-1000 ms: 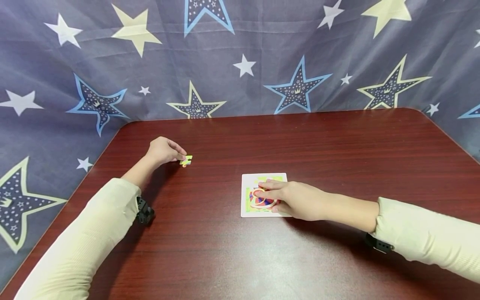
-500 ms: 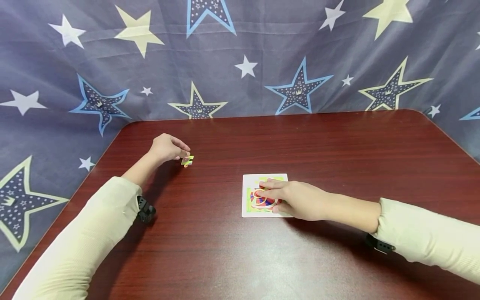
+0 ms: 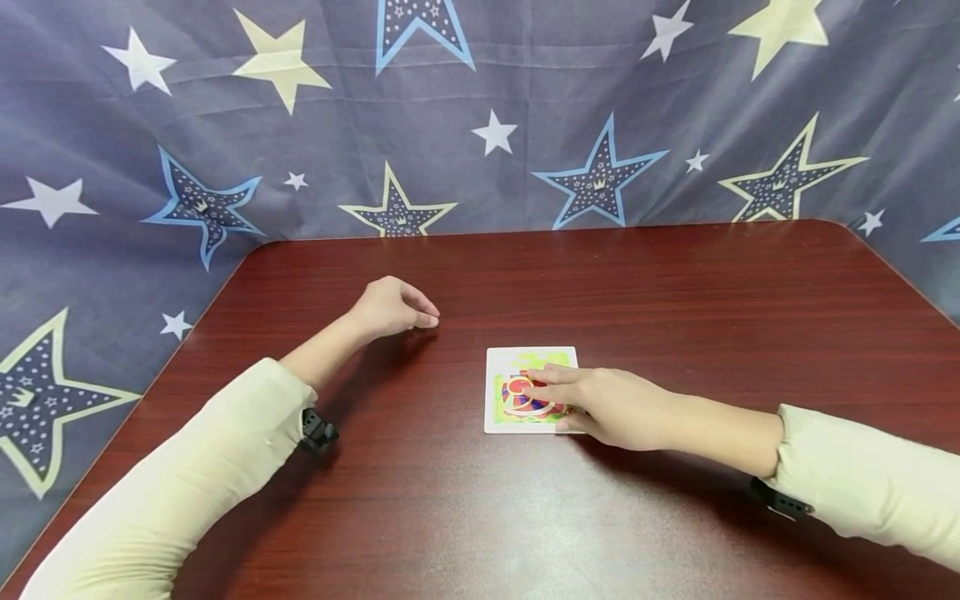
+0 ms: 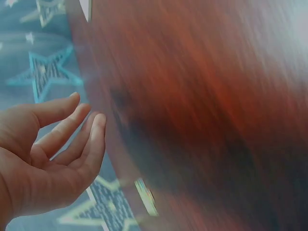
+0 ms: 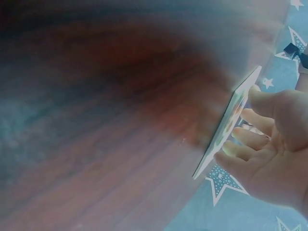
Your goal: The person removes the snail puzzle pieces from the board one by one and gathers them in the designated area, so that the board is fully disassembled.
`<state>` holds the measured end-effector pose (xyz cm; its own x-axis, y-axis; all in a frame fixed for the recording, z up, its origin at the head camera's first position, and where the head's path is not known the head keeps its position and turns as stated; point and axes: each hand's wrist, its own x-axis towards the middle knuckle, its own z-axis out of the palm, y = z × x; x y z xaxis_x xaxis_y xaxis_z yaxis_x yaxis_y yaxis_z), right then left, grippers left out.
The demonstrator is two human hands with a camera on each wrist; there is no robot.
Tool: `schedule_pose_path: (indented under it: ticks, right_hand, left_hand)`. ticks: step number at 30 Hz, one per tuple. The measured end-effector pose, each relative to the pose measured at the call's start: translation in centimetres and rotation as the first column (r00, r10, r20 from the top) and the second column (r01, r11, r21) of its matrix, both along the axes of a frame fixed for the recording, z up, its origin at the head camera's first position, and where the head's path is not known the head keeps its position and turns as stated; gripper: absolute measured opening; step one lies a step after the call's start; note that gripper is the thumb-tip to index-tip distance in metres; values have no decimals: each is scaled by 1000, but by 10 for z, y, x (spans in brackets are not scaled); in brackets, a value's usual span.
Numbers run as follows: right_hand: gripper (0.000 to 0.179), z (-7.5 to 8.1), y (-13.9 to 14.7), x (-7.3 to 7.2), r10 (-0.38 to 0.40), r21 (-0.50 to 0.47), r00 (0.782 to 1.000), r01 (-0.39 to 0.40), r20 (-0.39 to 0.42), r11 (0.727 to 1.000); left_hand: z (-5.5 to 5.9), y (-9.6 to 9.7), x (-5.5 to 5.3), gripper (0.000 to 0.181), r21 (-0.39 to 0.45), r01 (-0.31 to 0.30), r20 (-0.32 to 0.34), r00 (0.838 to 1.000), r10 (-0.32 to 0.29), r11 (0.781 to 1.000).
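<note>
My left hand is above the left half of the table, fingers loosely bent, with nothing held. In the left wrist view its thumb and fingertips stand apart. A small yellow-green jigsaw piece lies on the table beyond that hand; the head view does not show it. Further right lies a square white-framed jigsaw puzzle with a red, blue and green picture. My right hand rests its fingertips on the puzzle's right part, covering some of the picture. In the right wrist view the fingers lie along the puzzle's face.
The dark red-brown wooden table reaches back to a grey-blue cloth with a star pattern. A black wrist device sits under the left sleeve, and another one under the right.
My left hand has let go of the jigsaw piece and moved right toward the puzzle. My right hand stays on the puzzle, its fingers shifted slightly right.
</note>
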<state>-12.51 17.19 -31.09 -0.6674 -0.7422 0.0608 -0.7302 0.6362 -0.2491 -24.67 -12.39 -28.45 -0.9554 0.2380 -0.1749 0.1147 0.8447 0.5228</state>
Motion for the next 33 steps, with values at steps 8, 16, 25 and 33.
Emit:
schedule_pose_path:
  ticks: [8, 16, 25, 33]
  right_hand:
    - [50, -1, 2, 3, -18, 1, 1000, 18, 8, 1000]
    - [50, -1, 2, 3, -16, 5, 1000, 16, 22, 1000]
    - [51, -1, 2, 4, 0, -5, 999, 0, 35, 1000]
    - [48, -3, 2, 3, 7, -13, 999, -7, 33, 1000]
  left_hand:
    - [-3, 42, 24, 15, 19, 125, 21, 992, -125, 992]
    - [-8, 71, 40, 14, 54, 221, 15, 975, -222, 974]
    - [-11, 85, 48, 13, 66, 238, 31, 970, -240, 969]
    - [-12, 89, 48, 13, 61, 234, 30, 971, -237, 970]
